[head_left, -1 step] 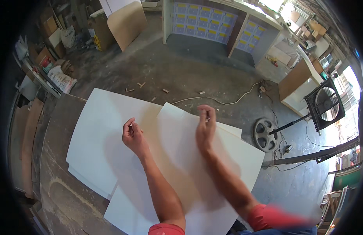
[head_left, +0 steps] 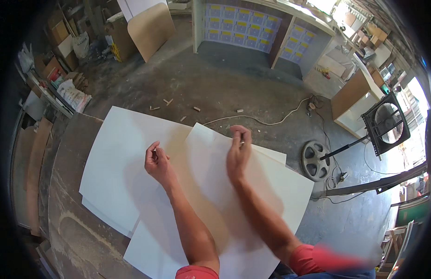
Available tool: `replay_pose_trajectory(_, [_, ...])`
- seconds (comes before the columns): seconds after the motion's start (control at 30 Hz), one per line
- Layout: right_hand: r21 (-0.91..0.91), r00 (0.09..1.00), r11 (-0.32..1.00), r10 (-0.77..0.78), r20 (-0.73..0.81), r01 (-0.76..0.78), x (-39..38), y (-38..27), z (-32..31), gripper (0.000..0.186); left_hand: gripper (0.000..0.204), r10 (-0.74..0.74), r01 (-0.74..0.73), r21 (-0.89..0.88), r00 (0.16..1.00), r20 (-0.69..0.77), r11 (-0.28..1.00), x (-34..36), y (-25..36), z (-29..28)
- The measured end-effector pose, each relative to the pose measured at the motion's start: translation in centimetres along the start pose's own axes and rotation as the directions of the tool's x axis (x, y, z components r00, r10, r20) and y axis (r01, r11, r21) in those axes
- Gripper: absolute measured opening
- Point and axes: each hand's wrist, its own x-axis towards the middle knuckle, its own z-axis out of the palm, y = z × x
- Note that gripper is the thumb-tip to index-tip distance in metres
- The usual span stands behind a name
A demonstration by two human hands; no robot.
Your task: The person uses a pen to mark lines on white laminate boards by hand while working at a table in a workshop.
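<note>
White flat boards overlap in front of me: a left board (head_left: 108,162) and a right board (head_left: 276,186) with a smaller white piece (head_left: 277,155) sticking out at its far edge. Above the left board is my left hand (head_left: 158,162), its fingers curled in toward the thumb. My right hand (head_left: 238,153) is over the far part of the right board, its fingers bent and closed, with a tiny pale spot between them. Whatever either hand holds, if anything, is too small or hidden to name.
A worn table (head_left: 71,186) lies under the boards. Small wood offcuts (head_left: 197,109) and a pale cable (head_left: 271,123) lie on the floor beyond. At right stands a fan (head_left: 387,122) on a round base (head_left: 315,160). An open cabinet (head_left: 278,42) stands at the back.
My right hand and forearm have shifted a little to the left above the board. My left hand stays almost where it was.
</note>
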Motion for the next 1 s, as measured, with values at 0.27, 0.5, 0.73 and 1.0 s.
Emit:
replay_pose_trajectory(0.27, [0.11, 0.968, 0.993, 0.006, 0.253, -0.034, -4.1, -1.2, 5.2, 0.012, 0.015, 0.028, -0.027, 0.057, 0.999, -0.016, 0.998, 0.5, -0.8, -0.3])
replay_pose_trajectory(0.5, [-0.107, 0.868, 0.968, -0.152, 0.472, 0.228, -5.5, -1.5, 5.6, 0.01, 0.014, -0.019, 0.02, 0.085, 1.0, -0.017, 0.996, 0.6, -0.9, -0.3])
replay_pose_trajectory(0.73, [-0.077, 0.832, 0.963, -0.182, 0.524, 0.259, -6.5, -2.0, 5.9, 0.011, 0.015, -0.01, 0.01, 0.096, 1.0, 0.001, 0.995, 0.6, -0.8, -0.4])
replay_pose_trajectory(1.0, [-0.106, 0.801, 0.954, -0.17, 0.573, 0.279, -6.4, -2.3, 5.7, 0.011, 0.016, -0.057, 0.05, 0.134, 0.997, 0.05, 0.99, 0.6, -0.6, -0.3])
